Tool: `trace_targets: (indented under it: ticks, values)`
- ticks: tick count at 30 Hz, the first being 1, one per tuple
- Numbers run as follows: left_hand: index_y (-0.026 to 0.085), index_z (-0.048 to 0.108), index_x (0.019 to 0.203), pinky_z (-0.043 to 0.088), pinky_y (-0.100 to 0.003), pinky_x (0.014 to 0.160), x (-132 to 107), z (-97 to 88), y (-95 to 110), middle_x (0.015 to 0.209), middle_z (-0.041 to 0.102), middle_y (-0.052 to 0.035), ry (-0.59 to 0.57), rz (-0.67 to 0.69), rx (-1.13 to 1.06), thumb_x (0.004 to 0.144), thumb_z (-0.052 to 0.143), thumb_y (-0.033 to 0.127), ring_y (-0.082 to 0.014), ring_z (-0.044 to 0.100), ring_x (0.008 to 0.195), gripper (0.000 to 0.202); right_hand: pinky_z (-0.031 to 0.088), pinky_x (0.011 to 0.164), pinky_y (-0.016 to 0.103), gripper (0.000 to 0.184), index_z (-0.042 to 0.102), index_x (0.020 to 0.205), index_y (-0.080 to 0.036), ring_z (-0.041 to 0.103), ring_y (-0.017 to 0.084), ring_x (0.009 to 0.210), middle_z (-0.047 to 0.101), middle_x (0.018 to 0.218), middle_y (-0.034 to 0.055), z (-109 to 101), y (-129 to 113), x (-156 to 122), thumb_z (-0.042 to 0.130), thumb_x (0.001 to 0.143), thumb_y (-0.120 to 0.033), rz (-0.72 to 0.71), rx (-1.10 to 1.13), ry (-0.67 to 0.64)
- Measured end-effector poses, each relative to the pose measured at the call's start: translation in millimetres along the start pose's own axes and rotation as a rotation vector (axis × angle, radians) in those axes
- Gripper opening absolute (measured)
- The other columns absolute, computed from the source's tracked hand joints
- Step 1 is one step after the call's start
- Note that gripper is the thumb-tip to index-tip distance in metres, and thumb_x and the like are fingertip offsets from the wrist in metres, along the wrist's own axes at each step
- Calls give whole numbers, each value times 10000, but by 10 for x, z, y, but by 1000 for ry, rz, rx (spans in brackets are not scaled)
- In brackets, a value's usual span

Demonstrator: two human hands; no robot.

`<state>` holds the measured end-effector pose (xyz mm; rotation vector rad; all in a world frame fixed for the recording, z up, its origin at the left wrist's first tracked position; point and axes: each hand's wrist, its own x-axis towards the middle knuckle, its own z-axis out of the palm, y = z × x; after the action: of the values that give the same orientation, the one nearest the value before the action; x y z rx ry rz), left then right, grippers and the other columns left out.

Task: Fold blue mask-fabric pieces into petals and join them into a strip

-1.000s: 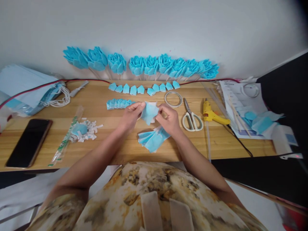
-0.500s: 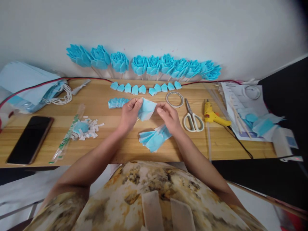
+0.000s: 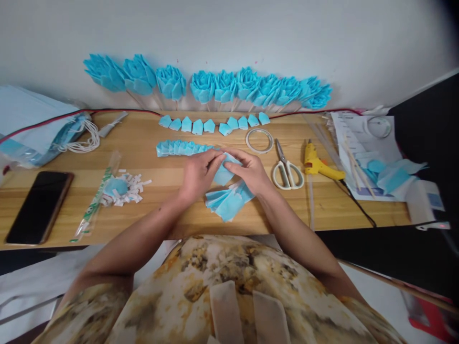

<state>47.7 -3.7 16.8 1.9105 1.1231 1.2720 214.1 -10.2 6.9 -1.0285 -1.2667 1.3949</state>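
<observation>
Between both hands is a small light-blue fabric piece [image 3: 224, 176], pinched at its upper edges. My left hand [image 3: 201, 171] has its thumb and fingers closed on the left corner. My right hand [image 3: 250, 171] grips the right side, its thumb lying across the front. Just below, on the table, lies a fanned stack of blue fabric pieces [image 3: 229, 203], partly under my right wrist. Behind my left hand runs a row of folded blue petals [image 3: 179, 148], its right end near my fingers. Farther back are loose pointed blue petals [image 3: 186, 124] in a line.
Blue fabric flowers [image 3: 202, 87] on sticks lean along the wall. Right of my hands are a tape roll [image 3: 247, 138], scissors [image 3: 287, 174] and a yellow glue gun [image 3: 315, 165]. On the left lie a phone [image 3: 39, 208], white paper scraps [image 3: 134, 188] and a bag of blue sheets [image 3: 32, 129].
My right hand has moved in and taken hold of the fabric piece's right side. My hands are closer together, and the piece's top edge is now covered by fingers. The view has shifted slightly.
</observation>
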Motion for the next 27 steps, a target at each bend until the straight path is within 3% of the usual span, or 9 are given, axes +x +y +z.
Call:
trace_targets:
  ticks: [10,17,20,23,25,27]
  values:
    - [190,722,814,452,-245,623,54,-1,-74,739,711,2,79,-186,-102,922,608,371,-132,599,681,240,543,776,299,302,781,857,-228,666,145,763,756,827,-14,1,10,21,872,664,-442,24,37,117]
    - [195,720,828,446,-255,622,72,22,-184,761,703,-5,60,-239,-188,908,623,368,-131,588,676,214,526,766,290,244,785,834,-236,636,135,740,740,804,-23,5,26,20,820,722,-450,-7,26,143]
    - [204,711,907,463,-278,669,72,7,-186,825,703,-17,89,-167,-123,924,607,327,-146,605,731,162,520,737,286,228,780,824,-229,623,133,715,733,780,-22,-5,43,31,807,729,-435,-20,-4,185]
    - [220,694,884,459,-323,748,61,-27,-113,826,676,-22,198,37,101,919,636,312,-169,594,790,114,519,725,286,207,773,818,-225,622,134,710,729,771,-20,-10,54,40,785,744,-418,-32,-31,233]
    - [230,689,837,444,-346,767,50,-41,-59,794,659,-19,184,157,201,919,650,327,-177,582,784,132,523,733,287,176,768,810,-227,628,136,716,728,774,-21,-8,55,42,769,756,-394,-38,-37,233]
    - [239,703,828,432,-358,770,39,-39,-32,778,650,-18,113,185,227,917,658,337,-183,577,773,139,526,735,286,142,766,804,-233,633,137,722,730,781,-22,-3,53,41,754,767,-370,-44,-39,217]
